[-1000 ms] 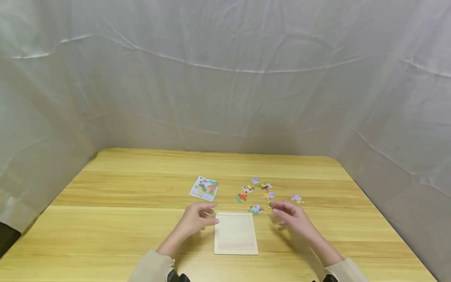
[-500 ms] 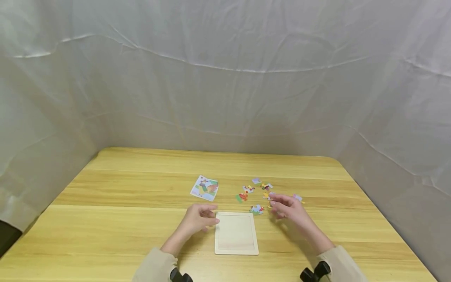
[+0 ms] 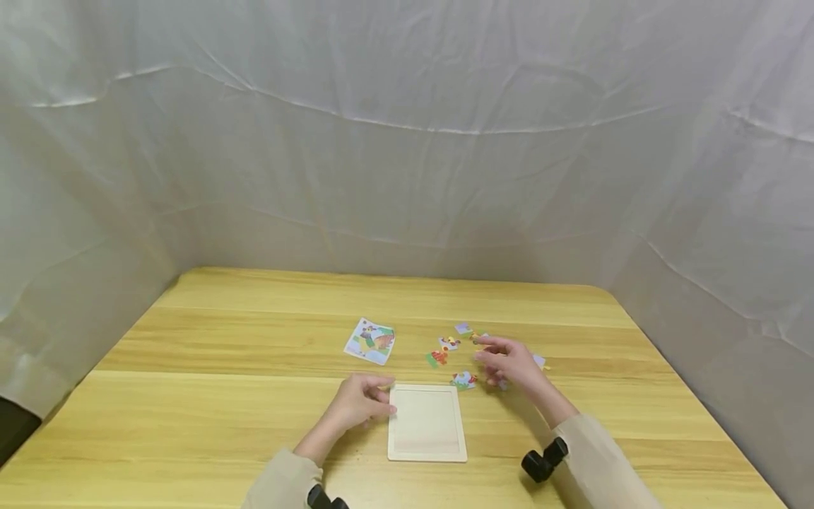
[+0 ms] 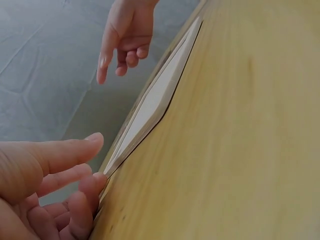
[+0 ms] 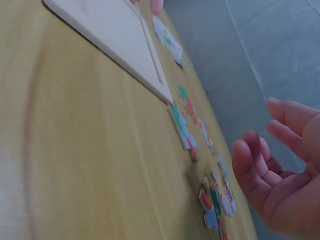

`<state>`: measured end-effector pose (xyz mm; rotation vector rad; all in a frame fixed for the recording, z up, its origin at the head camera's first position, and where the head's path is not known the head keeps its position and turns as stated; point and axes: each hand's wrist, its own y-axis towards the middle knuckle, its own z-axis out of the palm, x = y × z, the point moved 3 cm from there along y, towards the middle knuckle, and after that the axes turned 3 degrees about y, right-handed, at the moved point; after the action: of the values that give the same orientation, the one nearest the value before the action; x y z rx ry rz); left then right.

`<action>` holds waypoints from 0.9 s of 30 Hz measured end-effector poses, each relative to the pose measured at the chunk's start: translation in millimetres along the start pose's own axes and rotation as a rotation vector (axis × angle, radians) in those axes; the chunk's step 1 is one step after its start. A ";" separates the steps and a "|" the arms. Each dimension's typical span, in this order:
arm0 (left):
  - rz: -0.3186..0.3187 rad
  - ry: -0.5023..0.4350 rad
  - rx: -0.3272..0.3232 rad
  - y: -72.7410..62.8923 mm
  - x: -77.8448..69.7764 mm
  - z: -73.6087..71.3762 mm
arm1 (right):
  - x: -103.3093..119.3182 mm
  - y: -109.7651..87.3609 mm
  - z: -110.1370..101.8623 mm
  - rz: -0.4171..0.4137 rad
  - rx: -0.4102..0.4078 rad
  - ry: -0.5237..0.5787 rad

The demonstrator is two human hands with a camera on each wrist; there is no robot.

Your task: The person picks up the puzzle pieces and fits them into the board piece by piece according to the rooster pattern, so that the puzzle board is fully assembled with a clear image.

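My left hand is beside the upper left edge of a pale wooden puzzle tray, fingers relaxed. In the left wrist view a fingertip is at the tray's corner; firm contact cannot be told. My right hand hovers over the loose jigsaw pieces, fingers loosely bent and holding nothing in the right wrist view. It hides some of them. A blue-and-green jigsaw piece lies just off the tray's top right corner. Farther back are a red-and-green piece and a lilac piece.
A square picture card lies behind the tray, to its left. Another lilac piece shows right of the right hand. Grey cloth hangs around the wooden table. A black wrist camera is on the right sleeve.
My right hand has moved away from me and slightly left, to above the farther pieces. The left hand has shifted slightly toward me along the tray's edge. The tray stays in place.
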<state>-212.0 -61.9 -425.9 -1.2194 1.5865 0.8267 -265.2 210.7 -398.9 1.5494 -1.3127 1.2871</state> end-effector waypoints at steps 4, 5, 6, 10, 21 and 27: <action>0.016 0.045 -0.005 0.7 2.2 -0.6 | -4.8 12.5 1.2 0.028 0.005 -0.005; 0.019 0.053 -0.006 0.6 2.3 -0.6 | -6.5 15.7 1.3 0.038 0.005 -0.001; 0.022 0.061 -0.006 0.6 2.4 -0.6 | -7.8 18.6 1.1 0.038 0.008 -0.002; 0.031 0.082 -0.003 0.7 3.2 -0.4 | -12.6 29.1 0.6 0.034 0.012 -0.021; 0.035 0.115 -0.001 0.8 4.8 -0.5 | -16.7 55.8 9.6 0.049 0.030 -0.110; 0.031 0.122 -0.002 2.0 4.4 0.6 | -20.0 64.0 10.1 0.063 0.049 -0.128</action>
<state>-214.1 -62.2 -430.3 -1.2703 1.7067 0.7865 -324.7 192.0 -425.5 1.6600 -1.4300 1.2858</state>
